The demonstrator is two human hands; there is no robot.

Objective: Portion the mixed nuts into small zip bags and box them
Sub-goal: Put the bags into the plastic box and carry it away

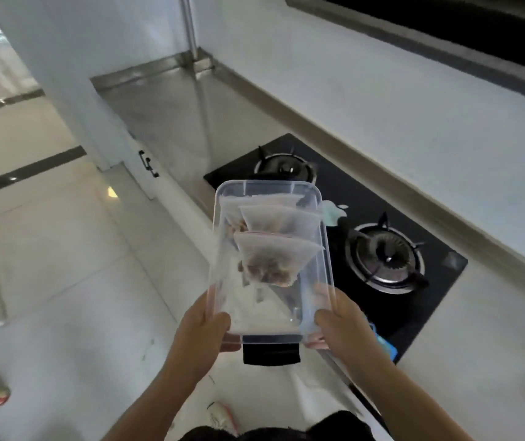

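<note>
A clear plastic box (326,249) is held in the air, tilted, beside the counter edge. Inside it lie three small zip bags of mixed nuts: one at the front (270,262), one behind it (281,222), and a third at the far left (230,211), partly hidden. My left hand (202,329) grips the box's near left corner. My right hand (342,323) grips its near right corner. Both thumbs press on the rim.
A black two-burner gas hob (379,246) is set in the white counter (493,313) on the right. A steel counter section (165,106) lies farther back. White tiled floor (63,249) spreads to the left. A blue object (387,346) lies at the hob's near edge.
</note>
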